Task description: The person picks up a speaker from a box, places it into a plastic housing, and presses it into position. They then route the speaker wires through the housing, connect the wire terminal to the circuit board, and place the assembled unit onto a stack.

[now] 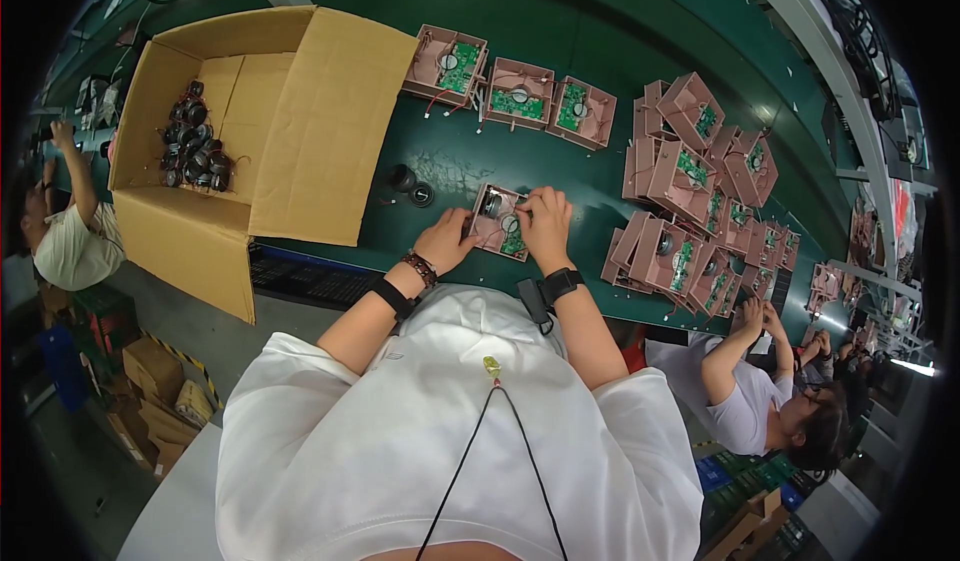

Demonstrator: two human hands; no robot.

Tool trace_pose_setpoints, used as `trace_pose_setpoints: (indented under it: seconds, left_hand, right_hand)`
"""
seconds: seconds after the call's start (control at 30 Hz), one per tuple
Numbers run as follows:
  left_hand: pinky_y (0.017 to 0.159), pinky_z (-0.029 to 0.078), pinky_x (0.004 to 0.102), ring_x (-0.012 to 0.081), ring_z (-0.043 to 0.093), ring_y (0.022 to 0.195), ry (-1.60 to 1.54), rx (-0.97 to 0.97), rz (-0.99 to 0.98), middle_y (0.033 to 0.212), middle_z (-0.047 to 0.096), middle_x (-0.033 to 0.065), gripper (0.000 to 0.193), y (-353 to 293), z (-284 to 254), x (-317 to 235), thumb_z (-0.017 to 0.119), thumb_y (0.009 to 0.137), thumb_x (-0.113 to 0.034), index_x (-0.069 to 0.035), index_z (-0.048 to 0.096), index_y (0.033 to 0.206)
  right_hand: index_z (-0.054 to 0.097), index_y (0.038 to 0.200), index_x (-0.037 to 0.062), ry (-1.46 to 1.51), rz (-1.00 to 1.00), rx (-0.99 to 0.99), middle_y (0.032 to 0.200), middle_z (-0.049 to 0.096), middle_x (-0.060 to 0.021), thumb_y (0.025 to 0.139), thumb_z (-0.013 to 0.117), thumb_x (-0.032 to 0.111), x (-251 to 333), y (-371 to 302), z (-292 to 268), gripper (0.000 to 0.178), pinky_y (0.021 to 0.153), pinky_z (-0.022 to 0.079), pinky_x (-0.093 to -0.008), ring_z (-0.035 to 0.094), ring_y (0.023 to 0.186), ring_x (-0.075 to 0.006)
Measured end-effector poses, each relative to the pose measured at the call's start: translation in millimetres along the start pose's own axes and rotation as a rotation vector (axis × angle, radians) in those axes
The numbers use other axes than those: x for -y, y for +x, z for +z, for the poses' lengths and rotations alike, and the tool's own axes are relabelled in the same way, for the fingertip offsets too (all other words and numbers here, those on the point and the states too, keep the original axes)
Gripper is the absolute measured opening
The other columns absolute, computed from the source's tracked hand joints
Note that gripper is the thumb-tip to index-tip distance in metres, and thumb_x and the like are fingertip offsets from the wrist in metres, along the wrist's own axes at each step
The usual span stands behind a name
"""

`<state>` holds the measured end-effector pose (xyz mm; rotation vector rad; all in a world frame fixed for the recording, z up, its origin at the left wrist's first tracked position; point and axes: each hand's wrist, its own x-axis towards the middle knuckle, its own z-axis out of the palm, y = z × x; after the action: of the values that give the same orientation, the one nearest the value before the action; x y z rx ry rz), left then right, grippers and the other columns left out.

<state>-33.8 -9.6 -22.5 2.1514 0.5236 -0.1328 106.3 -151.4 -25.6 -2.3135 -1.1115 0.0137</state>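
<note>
A small open pink plastic housing [487, 233] lies on the green bench in front of me. Inside it are a green circuit board [512, 242] and a round dark part, probably a speaker [493, 204]. My left hand [446, 242] grips the housing's left side with bent fingers. Over the right wall and upper corner, my right hand [547, 226] is curled with its fingertips on the housing. Whether those fingers also pinch a small part or wire is hidden. Two loose black round speakers [421, 195] sit to the left, beyond my left hand.
An open cardboard box [320, 131] at the left holds a heap of wired speakers [195, 156]. Three pink housings with boards [518, 94] stand in a row at the back. Stacked housings [680, 186] crowd the right. Co-workers sit at right [745, 386] and far left [75, 241].
</note>
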Motion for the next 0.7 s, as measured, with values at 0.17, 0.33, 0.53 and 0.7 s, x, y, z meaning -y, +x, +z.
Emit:
trace_pose_setpoints:
  seconds: [0.17, 0.33, 0.53, 0.7]
  left_hand:
    - [0.07, 0.047, 0.0439, 0.0373, 0.056, 0.086, -0.01, 0.044, -0.029, 0.101, 0.052, 0.0159, 0.038, 2.4, -1.0, 0.7, 0.061, 0.078, -0.026, -0.006, 0.044, 0.105]
    - [0.071, 0.047, 0.0431, 0.036, 0.056, 0.087, -0.052, 0.114, -0.052, 0.102, 0.052, 0.0156, 0.037, 9.2, -5.8, 0.5, 0.062, 0.077, -0.026, -0.005, 0.044, 0.102]
    - [0.07, 0.047, 0.0376, 0.0287, 0.058, 0.082, -0.035, 0.143, -0.084, 0.101, 0.053, 0.0134, 0.038, 12.4, -7.4, -1.1, 0.065, 0.076, -0.026, -0.005, 0.045, 0.101]
    - [0.074, 0.046, 0.0409, 0.0331, 0.056, 0.09, -0.07, 0.171, -0.119, 0.099, 0.052, 0.0152, 0.039, 12.3, -9.4, -1.6, 0.065, 0.076, -0.026, -0.005, 0.044, 0.101]
  right_hand:
    - [0.057, 0.069, 0.0085, -0.077, 0.08, -0.009, 0.094, 0.048, -0.0061, 0.06, 0.069, 0.007, 11.9, 5.2, -7.6, 0.014, 0.08, 0.031, -0.0381, 0.044, 0.093, -0.0248]
    - [0.059, 0.069, 0.0085, -0.259, 0.062, 0.081, 0.095, 0.047, -0.0065, 0.059, 0.07, 0.009, 16.0, 18.7, -8.8, 0.015, 0.081, 0.031, -0.0401, 0.044, 0.093, -0.0247]
    - [0.06, 0.07, 0.0089, -0.343, 0.096, 0.172, 0.094, 0.047, -0.0056, 0.06, 0.07, 0.01, 19.1, 21.8, -8.2, 0.014, 0.083, 0.03, -0.0415, 0.045, 0.095, -0.0238]
    - [0.059, 0.07, 0.0106, -0.041, 0.277, 0.187, 0.092, 0.049, -0.003, 0.062, 0.07, 0.012, 11.8, 12.4, -7.6, 0.014, 0.084, 0.03, -0.0413, 0.046, 0.096, -0.0215]
